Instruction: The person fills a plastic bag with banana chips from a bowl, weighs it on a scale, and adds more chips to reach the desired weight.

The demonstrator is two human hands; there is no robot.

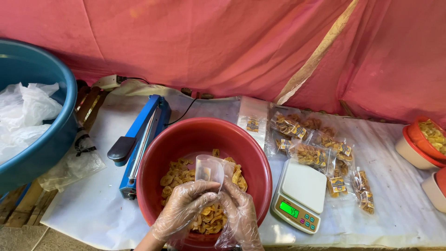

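A red bowl (248, 155) holds yellow fried chips (179, 174) and sits at the table's front. Both my hands wear clear plastic gloves and are over the bowl. My left hand (183, 209) holds a small clear plastic bag (209, 169) open by its edge. My right hand (239, 214) touches the bag's other side, with its fingers among the chips. The bag stands upright above the chips; I cannot tell how many chips are inside it.
A blue heat sealer (139, 137) lies left of the bowl. A white digital scale (301, 195) with a lit green display stands to the right, with several filled chip bags (316, 151) behind it. A blue tub (35, 116) holds plastic at the left. Red-rimmed containers (423, 144) sit at the right.
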